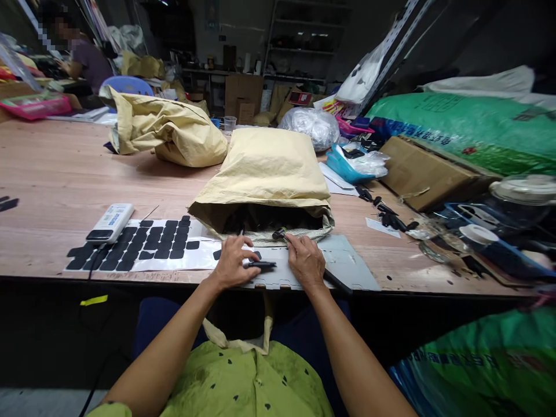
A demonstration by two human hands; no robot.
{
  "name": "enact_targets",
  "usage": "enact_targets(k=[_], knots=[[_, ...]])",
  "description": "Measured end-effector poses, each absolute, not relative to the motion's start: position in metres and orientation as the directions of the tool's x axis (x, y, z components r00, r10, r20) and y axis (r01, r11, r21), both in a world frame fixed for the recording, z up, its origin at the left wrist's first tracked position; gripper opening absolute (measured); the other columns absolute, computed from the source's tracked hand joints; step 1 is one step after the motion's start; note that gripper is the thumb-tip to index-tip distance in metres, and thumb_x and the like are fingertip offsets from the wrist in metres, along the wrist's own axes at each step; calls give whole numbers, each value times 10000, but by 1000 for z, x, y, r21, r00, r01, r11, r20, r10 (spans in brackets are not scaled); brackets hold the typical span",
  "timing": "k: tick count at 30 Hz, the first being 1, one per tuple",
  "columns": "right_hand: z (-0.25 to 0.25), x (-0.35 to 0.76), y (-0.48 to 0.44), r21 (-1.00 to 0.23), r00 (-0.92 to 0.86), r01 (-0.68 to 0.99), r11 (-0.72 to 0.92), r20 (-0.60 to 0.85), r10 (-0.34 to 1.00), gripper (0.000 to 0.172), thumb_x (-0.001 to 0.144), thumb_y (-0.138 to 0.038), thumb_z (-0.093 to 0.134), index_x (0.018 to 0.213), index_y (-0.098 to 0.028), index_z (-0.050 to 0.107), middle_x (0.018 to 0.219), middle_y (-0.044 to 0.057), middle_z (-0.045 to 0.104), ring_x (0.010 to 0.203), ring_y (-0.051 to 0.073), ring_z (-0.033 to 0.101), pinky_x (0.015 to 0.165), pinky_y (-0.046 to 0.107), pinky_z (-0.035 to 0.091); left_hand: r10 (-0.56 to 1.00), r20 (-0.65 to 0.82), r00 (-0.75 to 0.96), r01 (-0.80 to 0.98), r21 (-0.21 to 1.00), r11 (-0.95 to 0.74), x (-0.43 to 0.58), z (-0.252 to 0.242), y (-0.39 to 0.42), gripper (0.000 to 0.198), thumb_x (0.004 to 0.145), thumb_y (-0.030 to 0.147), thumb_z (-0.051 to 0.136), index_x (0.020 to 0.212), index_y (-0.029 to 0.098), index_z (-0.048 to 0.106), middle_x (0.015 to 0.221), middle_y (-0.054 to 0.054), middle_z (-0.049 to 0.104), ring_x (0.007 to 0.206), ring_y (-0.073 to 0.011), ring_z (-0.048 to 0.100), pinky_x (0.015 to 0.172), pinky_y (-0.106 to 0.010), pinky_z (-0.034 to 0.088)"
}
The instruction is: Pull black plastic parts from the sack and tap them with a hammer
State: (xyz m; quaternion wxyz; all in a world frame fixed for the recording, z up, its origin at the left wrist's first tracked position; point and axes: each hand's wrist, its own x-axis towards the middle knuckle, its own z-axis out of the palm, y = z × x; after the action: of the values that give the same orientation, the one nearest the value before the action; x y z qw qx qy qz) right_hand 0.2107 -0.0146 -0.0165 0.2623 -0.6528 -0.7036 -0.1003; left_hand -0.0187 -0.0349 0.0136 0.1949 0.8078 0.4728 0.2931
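Note:
My left hand (234,260) is curled at the table edge, its fingers around a black pen-like piece (263,265) that points right. A small dark tip shows at its index finger; what it belongs to is hidden. My right hand (306,260) is closed on a black-handled tool (339,282), whose small head (279,233) sticks out beyond the fingertips. Just past both hands, a large yellow paper sack (269,162) lies with its mouth towards me, dark contents inside. Under the hands is a grey board (347,260). Left of them lies a white sheet of black stickers (160,240).
A white device with a cable (112,223) rests on the stickers. Behind stands another yellow sack (174,127). At the right are a cardboard box (434,174), loose black parts (386,214) and a clear jar (525,197). A person (89,63) sits at the far left.

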Motion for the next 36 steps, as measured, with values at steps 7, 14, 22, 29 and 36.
enact_targets(k=[7,14,22,29,36], knots=[[-16,211,-15,-194,-16,972,131,505,863,296,917,-226,539,1161,-258,704,864,43,615,806,185,480,717,292,327,763,208,612,568,555,-607,-29,12,-98,211,608,244,839,794,243,740,1226,-43,553,1149,-288,462,1020,-457,341],[-17,211,-14,-197,-15,971,134,510,860,301,919,-230,528,1165,-255,700,861,47,614,797,187,471,716,295,328,894,293,339,712,541,-447,-21,23,-71,190,776,338,718,915,211,699,1009,-64,654,979,-244,540,884,-391,426],[-16,209,-15,-208,0,971,120,502,865,292,921,-230,537,1160,-260,702,873,46,619,803,186,479,711,295,328,984,118,-135,902,425,72,-10,31,-2,305,839,460,636,933,184,727,1007,-105,683,1025,-297,541,866,-395,406],[-16,210,-14,-235,6,963,130,503,864,292,917,-219,532,1151,-264,702,874,44,621,819,186,498,712,288,339,989,128,77,887,445,-127,-8,18,-1,180,828,353,673,944,242,754,937,-55,702,989,-270,529,871,-411,342],[-12,209,-19,-288,-12,938,194,531,847,327,934,-202,475,1168,-238,700,882,50,643,867,195,557,775,291,419,988,114,102,813,564,-149,-13,11,0,191,780,380,760,946,285,759,952,-15,706,997,-242,521,875,-395,320]])
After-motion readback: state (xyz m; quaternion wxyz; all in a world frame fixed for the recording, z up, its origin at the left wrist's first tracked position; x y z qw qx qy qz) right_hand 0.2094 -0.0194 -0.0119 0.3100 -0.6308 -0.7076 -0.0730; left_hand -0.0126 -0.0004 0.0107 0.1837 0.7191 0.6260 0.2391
